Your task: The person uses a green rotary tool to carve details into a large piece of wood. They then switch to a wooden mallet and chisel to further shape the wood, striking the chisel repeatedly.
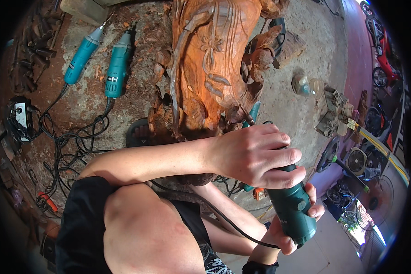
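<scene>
Two hands [255, 157] gripping one green tool [291, 211] | one carving [201, 57] | left: two teal tools [118, 67]

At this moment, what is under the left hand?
Under the left hand is a dark green power tool, its lower body visible in the right hand. The part covered by the left hand cannot be seen.
</scene>
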Tool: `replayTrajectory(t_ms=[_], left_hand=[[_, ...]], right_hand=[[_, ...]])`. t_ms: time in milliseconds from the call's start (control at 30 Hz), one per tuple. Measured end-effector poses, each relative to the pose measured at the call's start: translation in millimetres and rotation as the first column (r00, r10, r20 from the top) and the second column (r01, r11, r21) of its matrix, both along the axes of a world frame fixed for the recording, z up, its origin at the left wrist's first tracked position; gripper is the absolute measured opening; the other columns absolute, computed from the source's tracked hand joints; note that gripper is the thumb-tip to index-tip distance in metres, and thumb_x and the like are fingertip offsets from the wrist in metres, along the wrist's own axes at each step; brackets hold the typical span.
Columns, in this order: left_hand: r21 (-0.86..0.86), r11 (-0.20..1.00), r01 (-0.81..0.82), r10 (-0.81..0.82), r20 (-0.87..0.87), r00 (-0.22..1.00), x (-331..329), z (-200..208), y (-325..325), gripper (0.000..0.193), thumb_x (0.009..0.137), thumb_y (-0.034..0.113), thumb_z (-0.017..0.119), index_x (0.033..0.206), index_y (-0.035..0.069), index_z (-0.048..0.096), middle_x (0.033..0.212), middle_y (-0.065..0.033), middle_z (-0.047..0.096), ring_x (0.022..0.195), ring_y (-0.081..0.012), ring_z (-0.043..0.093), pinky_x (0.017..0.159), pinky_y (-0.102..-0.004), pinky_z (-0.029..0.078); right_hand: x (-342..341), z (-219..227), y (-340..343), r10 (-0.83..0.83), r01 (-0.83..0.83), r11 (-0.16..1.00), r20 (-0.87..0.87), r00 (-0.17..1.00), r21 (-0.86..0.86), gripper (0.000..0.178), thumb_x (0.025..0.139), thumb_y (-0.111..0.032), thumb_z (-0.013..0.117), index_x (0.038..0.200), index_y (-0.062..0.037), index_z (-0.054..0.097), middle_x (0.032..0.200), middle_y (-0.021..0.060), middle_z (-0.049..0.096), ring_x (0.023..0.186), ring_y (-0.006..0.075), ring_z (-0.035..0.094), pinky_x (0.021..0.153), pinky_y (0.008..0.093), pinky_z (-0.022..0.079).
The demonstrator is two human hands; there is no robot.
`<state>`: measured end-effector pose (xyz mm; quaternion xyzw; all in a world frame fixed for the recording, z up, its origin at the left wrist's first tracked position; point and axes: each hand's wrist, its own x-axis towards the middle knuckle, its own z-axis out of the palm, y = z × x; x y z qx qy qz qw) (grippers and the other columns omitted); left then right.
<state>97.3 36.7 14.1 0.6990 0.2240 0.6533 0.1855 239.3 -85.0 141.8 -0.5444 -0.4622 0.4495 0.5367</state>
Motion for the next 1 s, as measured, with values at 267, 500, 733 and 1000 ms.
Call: replayTrajectory(t_ms=[267, 500, 733, 1000], left_hand=[[-0.013, 1.0, -0.013, 0.014, 0.052, 0.999, -1, 0, 4, 0.025, 0.09, 0.019, 0.071, 0.114, 0.016, 0.067, 0.099, -0.0033, 0.066, 0.079, -0.0178, 0.068, 0.065, -0.0301, 0.057], [-0.017, 0.998, -0.055, 0.057, 0.094, 0.994, -5, -2, 8, 0.026, 0.089, 0.019, 0.073, 0.114, 0.016, 0.066, 0.095, -0.0028, 0.066, 0.076, -0.0177, 0.068, 0.064, -0.0304, 0.057], [0.012, 1.0, -0.019, 0.017, 0.109, 0.994, -5, -1, 8, 0.026, 0.086, 0.02, 0.076, 0.111, 0.015, 0.067, 0.096, -0.0041, 0.066, 0.075, -0.0186, 0.068, 0.063, -0.0291, 0.056], [0.003, 0.996, -0.09, 0.089, 0.144, 0.986, -4, -1, 10, 0.026, 0.086, 0.019, 0.076, 0.11, 0.014, 0.067, 0.094, -0.0041, 0.067, 0.075, -0.019, 0.069, 0.061, -0.0292, 0.055]], right_hand=[[1, 12, -1, -0.044, 0.051, 0.997, 0.114, 0.993, -0.057, 0.079, 0.058, -0.041, 0.089, 0.121, -0.0162, 0.048, 0.148, 0.0248, 0.047, 0.133, 0.049, 0.052, 0.11, 0.0612, 0.049], [-2, 12, 10, 0.073, -0.068, 0.997, 0.1, 0.992, -0.047, 0.089, 0.053, -0.045, 0.098, 0.122, -0.0171, 0.049, 0.148, 0.0243, 0.047, 0.134, 0.0495, 0.051, 0.111, 0.0619, 0.048], [-1, 13, 14, 0.161, -0.16, 0.987, 0.115, 0.98, -0.018, 0.091, 0.051, -0.044, 0.102, 0.122, -0.0177, 0.051, 0.147, 0.0237, 0.048, 0.134, 0.0494, 0.051, 0.11, 0.0614, 0.049], [-4, 8, 18, 0.178, -0.179, 0.984, 0.016, 0.984, 0.02, 0.086, 0.054, -0.037, 0.101, 0.12, -0.016, 0.051, 0.148, 0.0247, 0.047, 0.133, 0.0495, 0.052, 0.11, 0.0609, 0.049]])
